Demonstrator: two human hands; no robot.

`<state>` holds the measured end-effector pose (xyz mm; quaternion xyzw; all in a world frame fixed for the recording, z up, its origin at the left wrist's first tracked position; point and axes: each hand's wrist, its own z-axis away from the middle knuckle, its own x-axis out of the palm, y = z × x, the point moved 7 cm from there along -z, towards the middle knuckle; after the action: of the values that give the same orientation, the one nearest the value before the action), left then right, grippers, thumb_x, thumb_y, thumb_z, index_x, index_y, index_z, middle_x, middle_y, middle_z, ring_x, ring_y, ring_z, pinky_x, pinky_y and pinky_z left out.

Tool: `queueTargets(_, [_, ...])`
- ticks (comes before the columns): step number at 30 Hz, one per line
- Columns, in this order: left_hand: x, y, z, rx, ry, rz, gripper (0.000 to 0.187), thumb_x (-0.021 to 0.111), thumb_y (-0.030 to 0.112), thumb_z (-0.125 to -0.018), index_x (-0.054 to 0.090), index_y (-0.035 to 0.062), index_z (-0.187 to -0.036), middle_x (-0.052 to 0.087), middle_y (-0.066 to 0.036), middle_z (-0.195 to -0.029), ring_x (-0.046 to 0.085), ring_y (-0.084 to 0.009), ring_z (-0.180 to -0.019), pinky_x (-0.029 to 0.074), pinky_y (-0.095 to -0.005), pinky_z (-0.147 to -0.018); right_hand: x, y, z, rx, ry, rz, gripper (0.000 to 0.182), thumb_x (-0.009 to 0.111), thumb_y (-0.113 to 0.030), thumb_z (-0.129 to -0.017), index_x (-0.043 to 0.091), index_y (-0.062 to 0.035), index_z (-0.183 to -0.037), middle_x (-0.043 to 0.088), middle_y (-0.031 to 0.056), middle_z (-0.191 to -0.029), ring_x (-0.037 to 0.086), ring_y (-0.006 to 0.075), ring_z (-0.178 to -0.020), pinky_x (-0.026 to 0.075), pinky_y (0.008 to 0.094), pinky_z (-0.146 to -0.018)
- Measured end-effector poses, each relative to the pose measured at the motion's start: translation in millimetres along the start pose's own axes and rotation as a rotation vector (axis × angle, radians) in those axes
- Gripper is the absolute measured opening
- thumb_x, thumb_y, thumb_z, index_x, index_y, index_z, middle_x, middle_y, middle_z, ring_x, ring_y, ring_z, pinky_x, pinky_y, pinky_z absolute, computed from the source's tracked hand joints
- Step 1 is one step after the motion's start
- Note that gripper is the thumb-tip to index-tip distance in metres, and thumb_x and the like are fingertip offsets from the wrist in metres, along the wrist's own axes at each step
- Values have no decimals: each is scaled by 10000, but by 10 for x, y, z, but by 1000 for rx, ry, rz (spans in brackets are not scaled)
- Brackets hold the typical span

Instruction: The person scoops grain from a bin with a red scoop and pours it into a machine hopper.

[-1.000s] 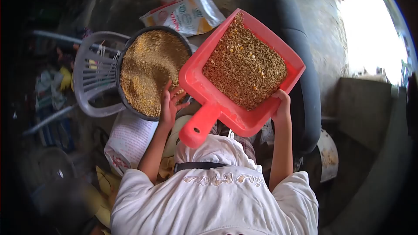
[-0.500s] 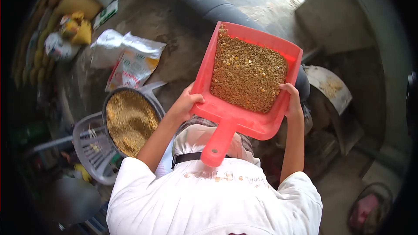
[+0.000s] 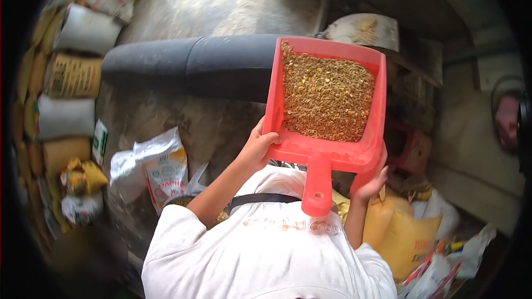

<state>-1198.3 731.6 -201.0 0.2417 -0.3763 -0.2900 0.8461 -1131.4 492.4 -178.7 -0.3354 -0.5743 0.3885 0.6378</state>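
A red dustpan [image 3: 346, 155] is held level in front of my white shirt, its handle pointing back at me. Unhusked grain [image 3: 327, 97] mixed with yellow corn kernels covers most of its floor. My left hand [image 3: 259, 147] clasps the left rear corner, thumb over the rim and fingers underneath. At the right rear corner, my right hand [image 3: 372, 180] supports the pan from the side and below. Some of its fingers show stretched along the outer wall; the rest are hidden. Behind my left forearm, a tub of grain [image 3: 221, 216] is mostly covered.
A long dark cylinder [image 3: 188, 66] lies across the floor ahead. Filled sacks [image 3: 72, 75] line the left side. A silver printed bag [image 3: 166, 169] lies at left. A yellow sack [image 3: 399, 230] stands at right, near a white curved piece [image 3: 363, 30] with grain on it.
The view has turned rightward, bringing the yellow sack into sight. My right hand has shifted from gripping the right rim to the rear corner, lower down. My left hand keeps its hold.
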Motion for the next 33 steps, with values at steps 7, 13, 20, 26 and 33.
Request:
queueTargets(7, [1,-128,-756,-58,-32,-82,553,397,-100,-624,358,51,-1154,466,-65,-1005,489,-142,-848,436,-247,-694,421,156,171,-670,233,1070,899,651,-447,-608,203,23,-1231,210,170,-1277,200,329,-1187,157,449,-968])
queueTargets(13, [-141,-417,-1558,-113,-69,-123,556,392,-98,-638,326,64,-1166,449,-76,-1027,494,-165,-866,450,-264,-711,628,831,-415,-625,16,940,533,687,-174,-606,412,-21,-1036,472,149,-1030,407,342,-1057,238,482,-929])
queueTargets(20, [1133,-927,-2423,-136,-105,-25,586,404,-85,-646,301,93,-1195,439,-67,-1052,483,-179,-930,439,-282,-745,-91,293,-1756,-741,28,763,263,587,24,-630,386,-41,-786,462,55,-658,483,165,-564,420,265,-556])
queueTargets(26, [1728,-1000,-2822,-128,-115,-84,529,369,-92,-667,311,62,-1170,442,-87,-1064,491,-190,-952,453,-303,-761,-419,106,-2278,-847,123,925,248,585,5,-655,369,-42,-767,440,41,-644,455,142,-550,403,252,-602])
queueTargets(33, [2069,-1097,-3259,-140,-150,-132,565,367,-91,-672,278,73,-1205,424,-96,-1093,478,-208,-984,434,-311,-814,-763,116,-2791,-791,190,655,220,566,28,-649,380,-45,-740,429,46,-687,438,130,-583,390,265,-557])
